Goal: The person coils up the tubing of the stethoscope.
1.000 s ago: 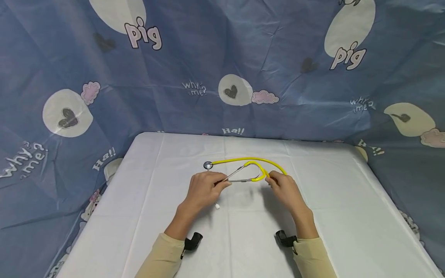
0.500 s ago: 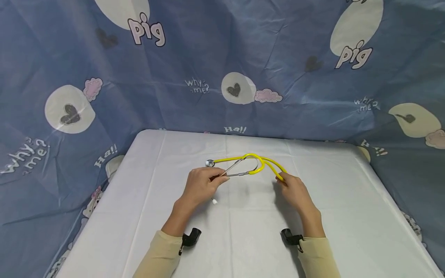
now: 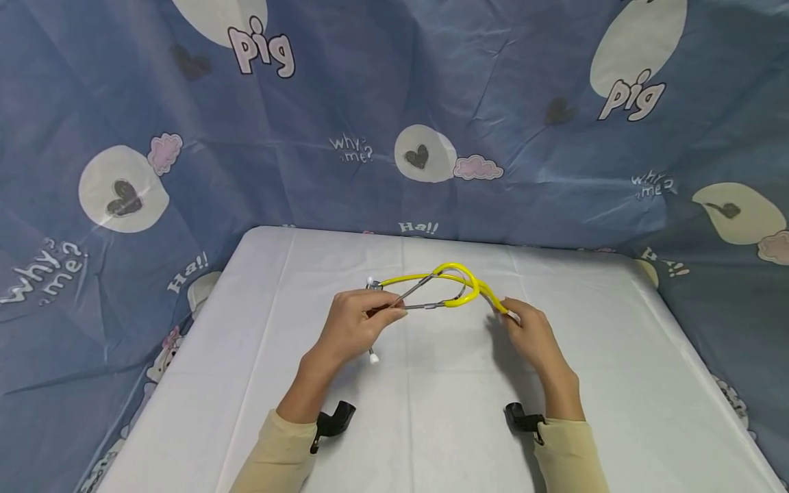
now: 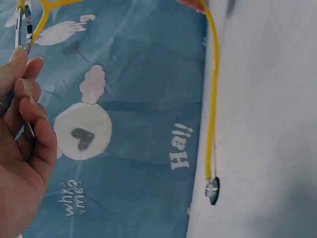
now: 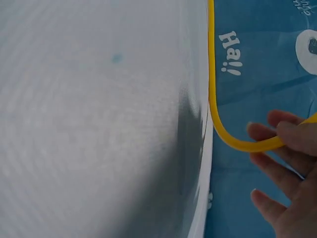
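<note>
A stethoscope with yellow tubing [image 3: 462, 301] and metal ear tubes is held between my two hands above the table. My left hand [image 3: 357, 320] grips the metal ear tubes, its fingers curled round them; a white ear tip [image 3: 373, 358] pokes out below the hand and another above it. In the left wrist view the round metal chest piece [image 4: 212, 191] hangs at the end of the yellow tube. My right hand [image 3: 533, 335] pinches the tubing between thumb and fingers, as the right wrist view shows, where the tube [image 5: 242, 146] bends at the fingertips.
Beneath the hands is a table with a white cover [image 3: 456, 418]. Behind it hangs a blue printed cloth [image 3: 524, 137] that also runs down the sides. A black wrist camera [image 3: 335, 419] sits on the left wrist and another black camera [image 3: 522, 418] on the right.
My right hand has moved rightward and changed its place on the tubing. The yellow fork has risen slightly. My left hand still holds the ear tubes, shifted a little left and up.
</note>
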Demonstrator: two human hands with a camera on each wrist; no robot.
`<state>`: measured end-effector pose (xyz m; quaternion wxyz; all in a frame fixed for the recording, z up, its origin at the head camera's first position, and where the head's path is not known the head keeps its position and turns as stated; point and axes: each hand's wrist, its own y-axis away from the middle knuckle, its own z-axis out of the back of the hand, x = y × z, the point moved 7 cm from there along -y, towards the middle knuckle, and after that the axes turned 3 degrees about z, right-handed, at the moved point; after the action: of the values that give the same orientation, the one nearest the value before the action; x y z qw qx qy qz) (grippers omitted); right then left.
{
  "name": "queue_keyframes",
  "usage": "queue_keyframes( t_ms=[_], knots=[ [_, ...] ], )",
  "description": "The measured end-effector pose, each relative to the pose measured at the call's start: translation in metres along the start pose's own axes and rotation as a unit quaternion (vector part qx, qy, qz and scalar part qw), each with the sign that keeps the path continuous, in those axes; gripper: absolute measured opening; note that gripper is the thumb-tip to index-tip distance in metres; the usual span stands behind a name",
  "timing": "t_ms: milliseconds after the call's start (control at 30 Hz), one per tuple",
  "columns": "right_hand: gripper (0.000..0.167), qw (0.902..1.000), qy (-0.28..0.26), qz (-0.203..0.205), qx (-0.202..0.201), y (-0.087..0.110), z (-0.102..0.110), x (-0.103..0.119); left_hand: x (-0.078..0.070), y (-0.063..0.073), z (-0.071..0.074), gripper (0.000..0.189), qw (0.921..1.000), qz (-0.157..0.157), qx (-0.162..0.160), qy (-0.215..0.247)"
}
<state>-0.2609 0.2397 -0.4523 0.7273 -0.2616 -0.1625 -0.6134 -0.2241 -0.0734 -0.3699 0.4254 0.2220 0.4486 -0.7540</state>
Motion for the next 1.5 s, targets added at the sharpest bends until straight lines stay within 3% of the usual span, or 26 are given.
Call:
queue_keyframes(
  t_ms=[267, 367, 567, 833, 1000, 1267, 1500],
  knots=[
    [0.029, 0.9999, -0.011, -0.010, 0.003, -0.002, -0.003, 0.000, -0.014, 0.003, 0.007, 0.008, 0.9942, -0.004, 0.012, 0.107],
    [0.027, 0.9997, -0.016, -0.015, 0.013, -0.002, -0.005, 0.000, -0.016, 0.002, 0.012, 0.006, 0.9925, -0.003, 0.005, 0.122],
    [0.017, 0.9992, -0.024, 0.006, 0.032, -0.002, -0.011, 0.009, -0.004, 0.001, 0.026, 0.004, 0.9925, 0.030, -0.063, 0.100],
    [0.017, 0.9988, 0.003, 0.034, 0.036, -0.001, -0.018, 0.039, 0.001, 0.000, 0.043, 0.009, 0.9821, 0.042, -0.162, 0.086],
    [0.015, 0.9948, 0.033, 0.059, 0.076, 0.002, -0.033, 0.060, 0.004, 0.002, 0.051, 0.014, 0.9741, 0.049, -0.210, 0.067],
    [0.011, 0.9802, 0.071, 0.129, 0.132, 0.014, -0.061, 0.095, 0.016, 0.003, 0.058, 0.013, 0.9649, 0.070, -0.252, 0.020],
    [0.016, 0.9602, 0.071, 0.199, 0.183, 0.027, -0.077, 0.122, 0.017, 0.004, 0.059, 0.015, 0.9634, 0.071, -0.257, -0.025]
  ],
)
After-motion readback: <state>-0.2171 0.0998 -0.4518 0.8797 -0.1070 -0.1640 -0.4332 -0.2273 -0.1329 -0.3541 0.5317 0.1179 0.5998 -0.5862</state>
